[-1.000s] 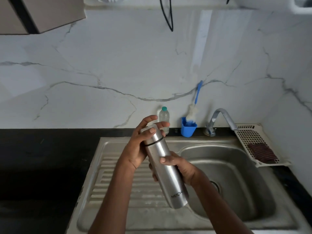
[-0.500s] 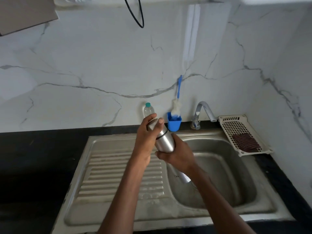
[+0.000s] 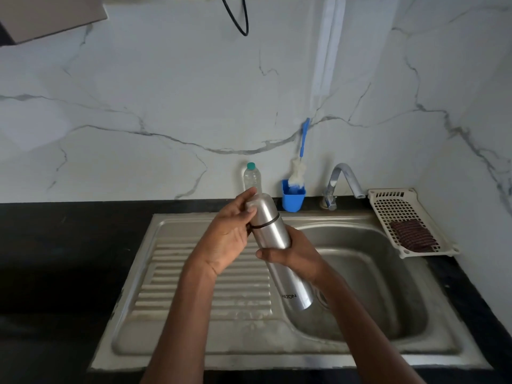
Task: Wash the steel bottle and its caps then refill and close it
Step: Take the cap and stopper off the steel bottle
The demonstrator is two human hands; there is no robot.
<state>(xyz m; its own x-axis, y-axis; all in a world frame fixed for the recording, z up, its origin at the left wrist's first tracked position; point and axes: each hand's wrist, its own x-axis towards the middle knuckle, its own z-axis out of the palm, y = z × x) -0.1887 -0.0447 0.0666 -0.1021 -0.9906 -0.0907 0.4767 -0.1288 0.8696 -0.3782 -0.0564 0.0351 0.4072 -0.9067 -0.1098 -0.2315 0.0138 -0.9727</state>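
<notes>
Over the sink (image 3: 360, 273), right hand (image 3: 293, 253) wraps its fingers round the tilted steel bottle (image 3: 273, 234) while left hand (image 3: 230, 231) curls fingers on the outer cap (image 3: 260, 209), grip shifted from a moment ago; unscrewing underway, needing another firm twist.

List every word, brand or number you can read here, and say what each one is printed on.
"MILTON", printed upside down from this view, near the base of the steel bottle.
The clear plastic bottle with a green cap shows no label that can be read.
No other text is visible.
</notes>
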